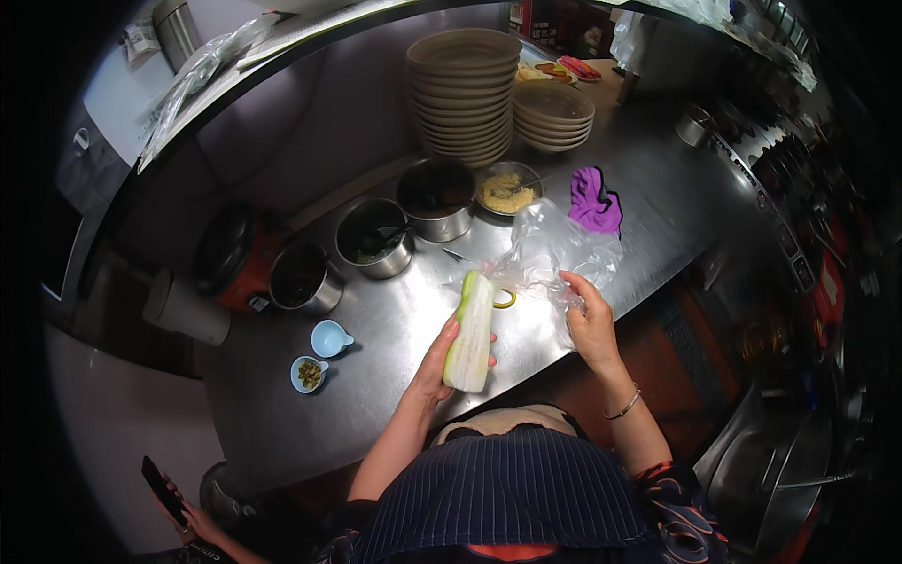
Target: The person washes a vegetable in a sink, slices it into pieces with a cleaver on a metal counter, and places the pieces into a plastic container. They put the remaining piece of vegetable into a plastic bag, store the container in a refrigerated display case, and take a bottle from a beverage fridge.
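My left hand [431, 363] grips a cut piece of green-skinned gourd [471, 342], its flat white flesh facing up. The piece is held tilted above the steel table [394, 338], near its front edge. In my right hand [592, 321] is the edge of a crumpled clear plastic bag [539, 240], which spreads over the tabletop beyond the gourd. A yellow loop handle [505, 300] shows between the gourd and the bag. Farther back a pointed metal blade [453, 254] lies on the steel; whether it belongs to that handle is hidden.
Steel pots [375, 240] and a bowl of chopped pale food [507, 189] line the back, before stacked plates [461, 99]. Two light-blue cups [331, 339] stand left, near a red cooker [243, 264]. A purple cloth [595, 203] lies right. Another person's hand holds a phone [162, 486] at lower left.
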A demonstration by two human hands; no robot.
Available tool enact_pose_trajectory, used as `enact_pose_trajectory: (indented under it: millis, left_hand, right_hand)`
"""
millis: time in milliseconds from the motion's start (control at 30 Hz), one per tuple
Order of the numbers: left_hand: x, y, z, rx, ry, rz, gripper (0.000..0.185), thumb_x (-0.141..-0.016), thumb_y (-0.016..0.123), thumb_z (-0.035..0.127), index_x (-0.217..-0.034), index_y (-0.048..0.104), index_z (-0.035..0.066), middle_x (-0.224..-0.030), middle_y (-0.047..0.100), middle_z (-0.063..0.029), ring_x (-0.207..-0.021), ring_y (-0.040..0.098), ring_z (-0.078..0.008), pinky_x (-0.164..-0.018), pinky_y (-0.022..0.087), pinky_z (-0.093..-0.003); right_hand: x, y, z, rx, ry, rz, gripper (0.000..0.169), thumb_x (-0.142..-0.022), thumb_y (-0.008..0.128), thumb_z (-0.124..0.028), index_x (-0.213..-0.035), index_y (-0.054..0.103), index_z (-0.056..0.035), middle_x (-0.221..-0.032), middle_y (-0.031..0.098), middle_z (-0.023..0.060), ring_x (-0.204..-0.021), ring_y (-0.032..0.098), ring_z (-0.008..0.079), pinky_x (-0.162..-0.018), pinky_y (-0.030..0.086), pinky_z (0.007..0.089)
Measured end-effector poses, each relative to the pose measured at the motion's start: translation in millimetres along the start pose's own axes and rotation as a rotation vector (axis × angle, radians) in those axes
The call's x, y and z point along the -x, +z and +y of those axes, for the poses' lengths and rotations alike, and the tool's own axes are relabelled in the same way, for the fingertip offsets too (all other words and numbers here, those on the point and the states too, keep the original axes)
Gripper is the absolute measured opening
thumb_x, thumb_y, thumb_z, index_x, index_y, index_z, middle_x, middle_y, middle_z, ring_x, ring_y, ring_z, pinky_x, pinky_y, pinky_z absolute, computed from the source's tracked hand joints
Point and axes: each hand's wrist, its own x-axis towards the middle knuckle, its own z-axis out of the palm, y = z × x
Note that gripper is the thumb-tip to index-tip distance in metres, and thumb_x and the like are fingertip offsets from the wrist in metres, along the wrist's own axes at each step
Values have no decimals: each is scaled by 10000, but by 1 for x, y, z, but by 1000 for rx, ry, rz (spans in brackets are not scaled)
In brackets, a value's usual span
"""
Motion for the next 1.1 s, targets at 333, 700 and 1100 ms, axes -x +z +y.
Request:
enact_pose_trajectory:
  millis: [333, 700, 1100]
  left_hand:
    - [-7, 2, -9, 78, -140, -204, 551, -923, 358, 430, -1354, 302, 91, -1156, 518, -190, -856, 621, -276, -716, 538, -363]
    - [-91, -15, -36, 457, 327, 386, 587, -929, 328, 506, -1385, 206, 157, -1265, 449, -98, -1058, 523, -261, -916, 446, -403]
    - [-74, -5, 8, -1124, 558, 413, 551, -828, 565, 192, -1314, 384, 7, -1224, 509, -202, -1094, 519, -317, -899, 430, -323]
  right_hand:
    - [5, 14, -55, 144, -123, -179, 399, -767, 558, -22, -1160, 577, -92, -893, 552, 128, -716, 578, 237, -648, 475, 310]
    - [50, 49, -48, -103, 5, -442, 474, -850, 538, -116, -1306, 412, -84, -1005, 591, 234, -846, 625, 307, -712, 490, 332]
    - [-40, -10, -5, -511, 281, -158, 446, -871, 529, -80, -1296, 402, -38, -786, 562, -18, -454, 347, -6, -382, 252, 158]
